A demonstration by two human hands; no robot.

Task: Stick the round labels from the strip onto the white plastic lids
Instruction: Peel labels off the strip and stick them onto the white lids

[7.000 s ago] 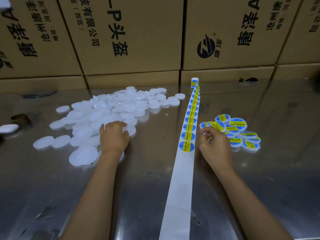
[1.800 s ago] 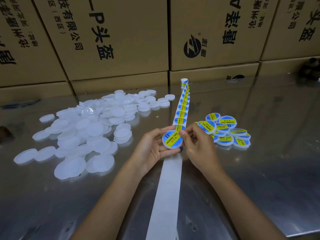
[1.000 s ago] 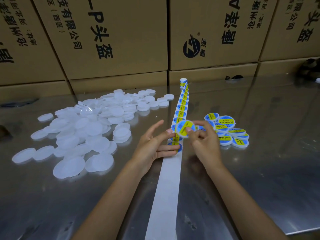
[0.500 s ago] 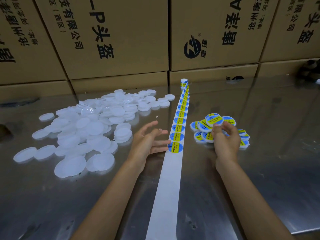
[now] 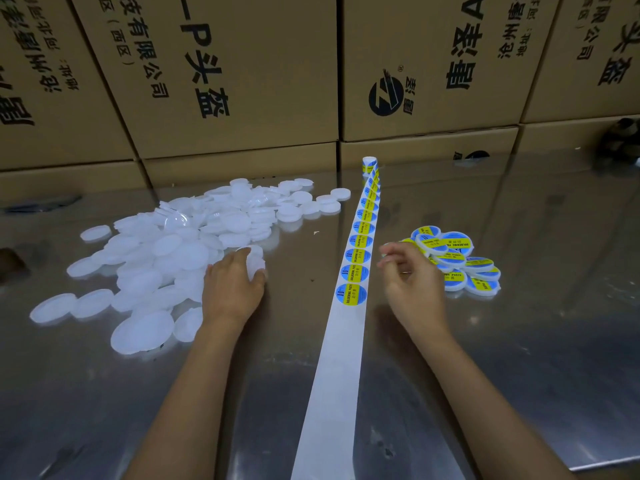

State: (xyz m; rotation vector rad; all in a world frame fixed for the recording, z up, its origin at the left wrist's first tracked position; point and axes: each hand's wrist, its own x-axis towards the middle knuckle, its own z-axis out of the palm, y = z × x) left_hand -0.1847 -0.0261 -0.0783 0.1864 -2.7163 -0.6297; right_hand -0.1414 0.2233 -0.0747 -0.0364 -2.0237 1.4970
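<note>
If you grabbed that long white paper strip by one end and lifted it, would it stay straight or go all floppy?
Probably floppy: the strip looks thin as paper and lies flat on the metal table. It likely weighs little, and its far end curls into a roll that might unroll.

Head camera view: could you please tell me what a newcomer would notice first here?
A long label strip runs up the middle of the steel table. Left of it sprawls a heap of plain white lids; right of it sits a small pile of labelled lids. Printed cardboard boxes wall the back.
</note>
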